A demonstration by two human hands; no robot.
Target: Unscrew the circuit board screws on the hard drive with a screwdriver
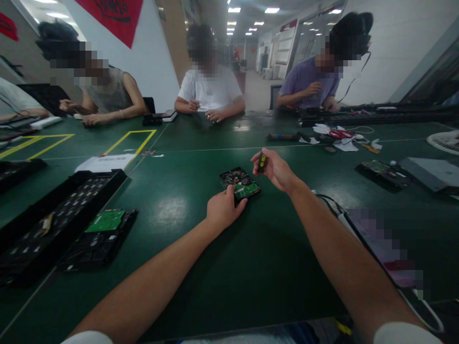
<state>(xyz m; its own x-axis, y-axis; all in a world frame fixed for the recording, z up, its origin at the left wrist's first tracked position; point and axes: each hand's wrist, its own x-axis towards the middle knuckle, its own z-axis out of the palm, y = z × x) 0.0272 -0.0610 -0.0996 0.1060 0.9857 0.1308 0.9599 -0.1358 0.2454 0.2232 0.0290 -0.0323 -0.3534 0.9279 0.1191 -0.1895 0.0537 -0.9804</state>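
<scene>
A black hard drive (239,183) with a green circuit board lies flat on the green table (258,258) in front of me. My left hand (223,209) rests at its near edge, fingers curled and pinching the drive's corner. My right hand (274,168) hovers just right of the drive, a little above it, closed around a small black and yellow screwdriver (262,161) that points down.
Black trays (53,215) and another drive with a green board (105,221) lie at the left. More drives (383,169), a grey box (430,172) and cables sit at the right. Three people work at the far side; papers and scissors (339,134) lie near them.
</scene>
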